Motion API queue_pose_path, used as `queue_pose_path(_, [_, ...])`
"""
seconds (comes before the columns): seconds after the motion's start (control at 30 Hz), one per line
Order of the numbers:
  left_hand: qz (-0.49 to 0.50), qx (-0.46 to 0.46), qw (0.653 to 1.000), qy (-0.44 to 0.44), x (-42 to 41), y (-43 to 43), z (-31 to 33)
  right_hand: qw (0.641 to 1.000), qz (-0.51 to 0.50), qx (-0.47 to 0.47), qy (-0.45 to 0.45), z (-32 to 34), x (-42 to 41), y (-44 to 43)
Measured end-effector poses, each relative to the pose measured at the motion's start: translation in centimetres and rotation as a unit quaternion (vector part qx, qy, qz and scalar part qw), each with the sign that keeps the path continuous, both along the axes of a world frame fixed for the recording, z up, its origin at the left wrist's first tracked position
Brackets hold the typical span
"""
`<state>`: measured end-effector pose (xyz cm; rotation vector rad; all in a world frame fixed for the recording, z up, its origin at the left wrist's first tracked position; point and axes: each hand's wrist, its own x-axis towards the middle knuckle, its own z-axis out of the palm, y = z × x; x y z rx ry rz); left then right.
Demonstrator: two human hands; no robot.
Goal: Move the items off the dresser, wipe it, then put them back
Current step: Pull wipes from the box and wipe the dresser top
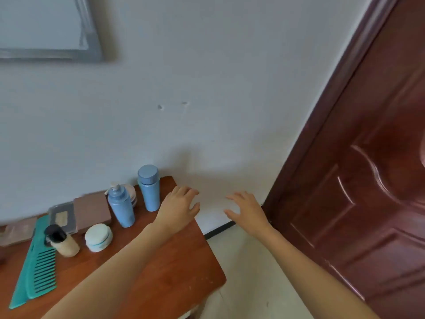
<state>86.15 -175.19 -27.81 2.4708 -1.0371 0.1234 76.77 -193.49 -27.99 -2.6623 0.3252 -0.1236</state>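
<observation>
Pale wall fills most of your view, with a reddish-brown wooden counter below it at the left, its top crowded along the wall side. On it you have a tall blue bottle with a cap nearest the far right corner, then a blue pump bottle just beside it on the left, with a small round item partly hidden between and behind them. Further left sit a brown box and a grey flat case against the wall, a white round jar in front of the box, a small beige bottle with a black cap next to the jar, and a teal comb lying flat at the left edge. Your left hand hovers over the counter's right edge, fingers spread and holding nothing, just right of the tall blue bottle without touching it. Your right hand is out past the counter, over the floor, also spread and empty, well apart from the left. A dark red door stands at the right, and a grey frame hangs at the upper left.
</observation>
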Motion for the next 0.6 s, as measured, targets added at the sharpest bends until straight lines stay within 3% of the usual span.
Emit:
queue_pose_path(0.17, [-0.156, 0.011, 0.988, 0.011, -3.4, -0.1, -1.1, 0.983, -0.176, -0.038, 0.043, -1.5, -10.5, 2.7])
queue_pose_path(0.33, [-0.247, 0.06, 0.967, 0.021, -7.9, 0.6, -2.0, 0.954, -0.29, -0.024, 0.08, -2.6, -21.3, 7.6])
queue_pose_path(0.6, [-0.438, 0.092, 0.894, 0.006, -27.5, -3.0, -0.2, 0.881, -0.454, -0.064, 0.112, -0.6, -40.7, 13.0])
